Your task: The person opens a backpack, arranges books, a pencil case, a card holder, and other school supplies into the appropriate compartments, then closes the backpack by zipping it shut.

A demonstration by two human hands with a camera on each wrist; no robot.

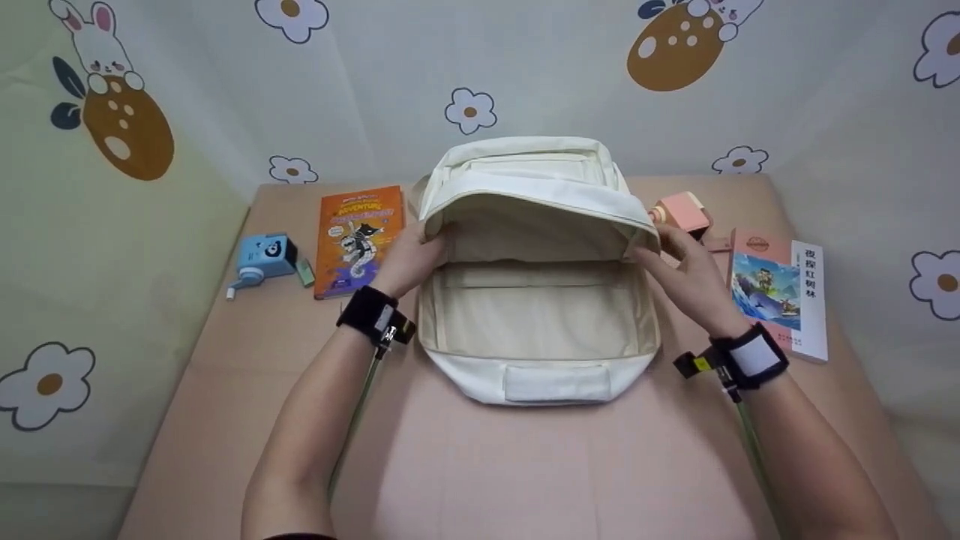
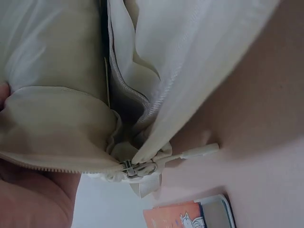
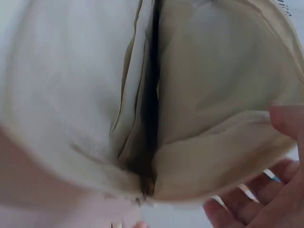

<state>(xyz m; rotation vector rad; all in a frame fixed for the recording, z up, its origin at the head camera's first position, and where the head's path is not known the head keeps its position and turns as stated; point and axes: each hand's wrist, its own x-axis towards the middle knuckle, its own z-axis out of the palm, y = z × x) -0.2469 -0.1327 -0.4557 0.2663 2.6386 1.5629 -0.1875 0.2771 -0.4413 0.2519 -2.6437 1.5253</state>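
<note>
A cream backpack (image 1: pixel 540 386) lies with its main compartment unzipped and its front panel raised. At the panel's left edge, my left hand (image 1: pixel 414 259) grips the fabric, thumb on the inner side. Opposite it, my right hand (image 1: pixel 686 277) pinches the right edge. In the left wrist view, the zipper pull (image 2: pixel 199 151) hangs at the corner of the opening, with part of the left hand (image 2: pixel 35 199) behind the zipped edge. The right wrist view shows the lining (image 3: pixel 213 71), and the right hand's fingers (image 3: pixel 266 192) lie outside the panel.
Left of the bag are an orange book (image 1: pixel 356 244), a blue crank pencil sharpener (image 1: pixel 266 256) and a small green eraser (image 1: pixel 304 273). To the right stand a pink sharpener (image 1: pixel 682 213) and a book with a blue picture cover (image 1: pixel 776 292). Patterned cloth (image 1: pixel 375 90) surrounds the table.
</note>
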